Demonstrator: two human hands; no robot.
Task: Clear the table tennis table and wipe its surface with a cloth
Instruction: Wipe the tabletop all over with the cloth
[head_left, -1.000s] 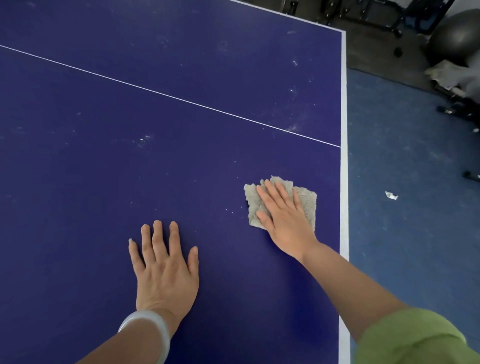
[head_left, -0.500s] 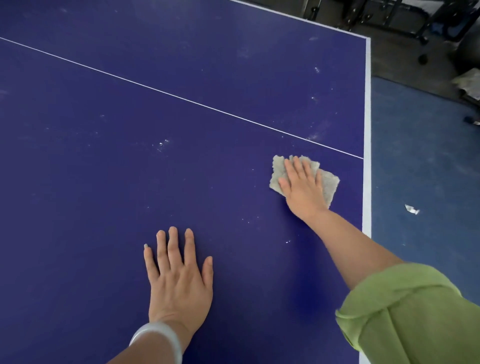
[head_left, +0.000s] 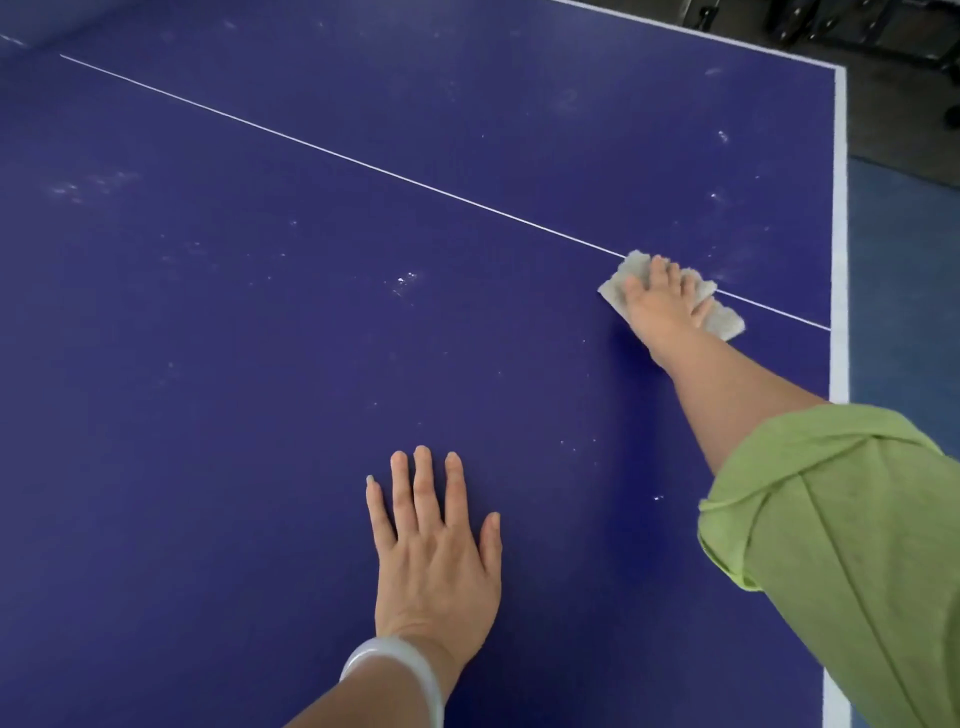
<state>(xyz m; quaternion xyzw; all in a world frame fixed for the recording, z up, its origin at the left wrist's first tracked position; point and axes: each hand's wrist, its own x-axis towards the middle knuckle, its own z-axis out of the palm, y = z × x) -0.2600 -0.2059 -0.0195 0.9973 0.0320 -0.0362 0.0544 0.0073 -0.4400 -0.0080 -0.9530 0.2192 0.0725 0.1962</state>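
— Where was the cloth (head_left: 724, 319) in relation to the hand?

— It lay flat under the right hand (head_left: 662, 306), far out on the table tennis table (head_left: 260, 364), on top of the thin white centre line (head_left: 337, 150) and near the white border stripe (head_left: 839, 234) at the table's right edge. The palm and the spread fingers pressed it down from above; the hand was not closed around it. The cloth's corners showed on both sides of the hand.

— And the other hand?

— The left hand (head_left: 436, 551) was flat on the bare surface, fingers spread, holding nothing, well apart from the cloth. It wore a pale, smooth bangle (head_left: 395, 670) on the wrist.

— What about the materials?

— The cloth was grey-beige, fuzzy, with an uneven edge. The table top was matte dark blue, with small white specks and dusty smears. The right arm had a light green sleeve (head_left: 831, 545), soft and creased, pushed up above the elbow.
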